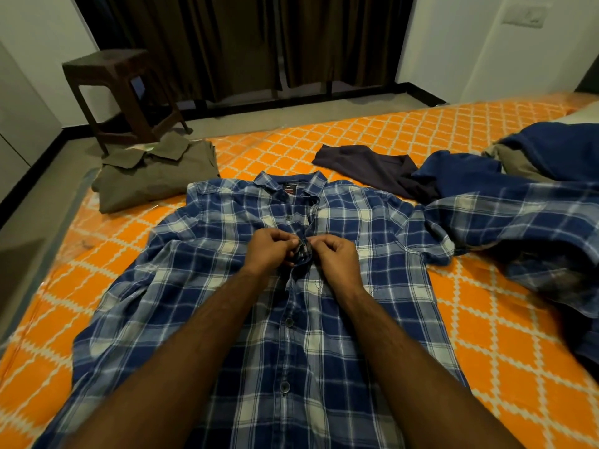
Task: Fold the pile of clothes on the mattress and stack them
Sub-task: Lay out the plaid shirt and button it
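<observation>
Left hand (pixel 271 249) and right hand (pixel 335 256) meet over the chest of the checked shirt (pixel 291 286), each with fingers curled and pinching the front opening where the two edges bunch up between them; the work in hand appears to be fastening a button, though the button itself is hidden by the fingertips. Head view, places taken from the shirt: it lies face up and spread on the orange mattress (pixel 486 335), collar at the far end, one sleeve trailing off to the right. Beyond its left shoulder sits an olive shirt (pixel 155 179), already folded. Beyond its right shoulder lies a dark garment (pixel 372 170), unfolded, and further right a blue heap (pixel 551 147) of clothes awaits attention. A brown stool (pixel 123 92) stands on the floor past the folded shirt. Recommendation: hold the two edges level and flat before pushing the button through, so the front closes without a twist; then smooth the bunched cloth outward. A skewed closure would likely carry a crease into every later fold.
</observation>
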A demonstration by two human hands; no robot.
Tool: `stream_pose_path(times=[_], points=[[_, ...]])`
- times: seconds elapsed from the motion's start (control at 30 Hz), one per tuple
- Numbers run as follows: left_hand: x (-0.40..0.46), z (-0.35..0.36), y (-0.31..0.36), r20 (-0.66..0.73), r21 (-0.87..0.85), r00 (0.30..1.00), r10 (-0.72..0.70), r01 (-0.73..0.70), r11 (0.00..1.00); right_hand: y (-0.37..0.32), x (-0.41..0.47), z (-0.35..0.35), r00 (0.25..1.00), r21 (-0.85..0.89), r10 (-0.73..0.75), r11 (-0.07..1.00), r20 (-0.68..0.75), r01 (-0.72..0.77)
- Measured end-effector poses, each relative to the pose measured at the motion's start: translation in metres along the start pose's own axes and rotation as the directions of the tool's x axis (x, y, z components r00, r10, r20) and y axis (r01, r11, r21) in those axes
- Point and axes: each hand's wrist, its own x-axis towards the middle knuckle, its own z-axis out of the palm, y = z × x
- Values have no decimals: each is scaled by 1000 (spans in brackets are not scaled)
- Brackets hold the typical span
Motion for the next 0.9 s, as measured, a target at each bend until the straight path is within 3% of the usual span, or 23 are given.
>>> stream_pose_path(times=[0.43, 0.7, 0.8, 0.9], points=[[-4, -4, -5, 35, -81, 998, 52, -49, 995, -4, 9, 2, 998, -128, 57, 990, -9, -57], [3, 3, -10, -75, 77, 992, 99, -93, 993, -3, 13, 7, 995, -143, 98, 984, -35, -102], [7, 6, -15, -117, 203, 976, 181, -155, 967, -1, 15, 10, 993, -167, 110, 979, -33, -114], [7, 8, -21, -137, 209, 970, 202, -171, 963, 0, 17, 10, 995, -212, 99, 972, -27, -102]])
